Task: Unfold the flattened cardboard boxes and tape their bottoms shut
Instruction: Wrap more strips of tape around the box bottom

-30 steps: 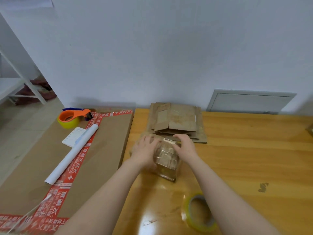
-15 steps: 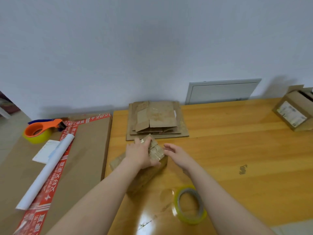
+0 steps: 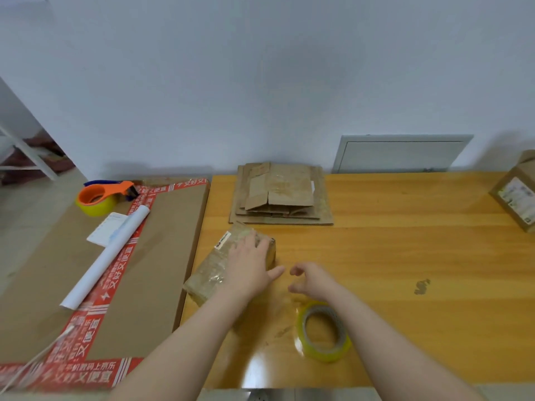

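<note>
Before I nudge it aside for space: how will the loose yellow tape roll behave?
Lying flat, the tape roll probably slides rather than rolls. The glossy table may let it skid. A hollow ring, it is likely light.

The person's 2 arms [image 3: 185, 348] show bare skin throughout, left grip [image 3: 249, 264] and right grip [image 3: 313, 280] included.
</note>
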